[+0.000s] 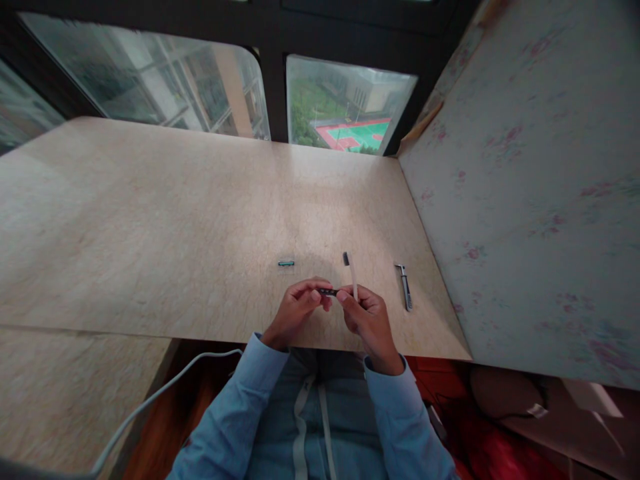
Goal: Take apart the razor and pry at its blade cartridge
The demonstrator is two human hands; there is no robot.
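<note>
My left hand and my right hand are close together above the front part of the pale stone-patterned counter. Between their fingertips they pinch a small dark piece, one end in each hand. A toothbrush with a white handle and dark bristles rises from my right hand, its lower handle hidden by the fingers. Beyond my left hand a small razor head with a green strip lies on the counter. To the right of my right hand lies a razor handle, dark and silver.
The counter runs back to dark-framed windows. A flower-patterned wall bounds it on the right. At the lower left, a white cable loops past the counter's front edge.
</note>
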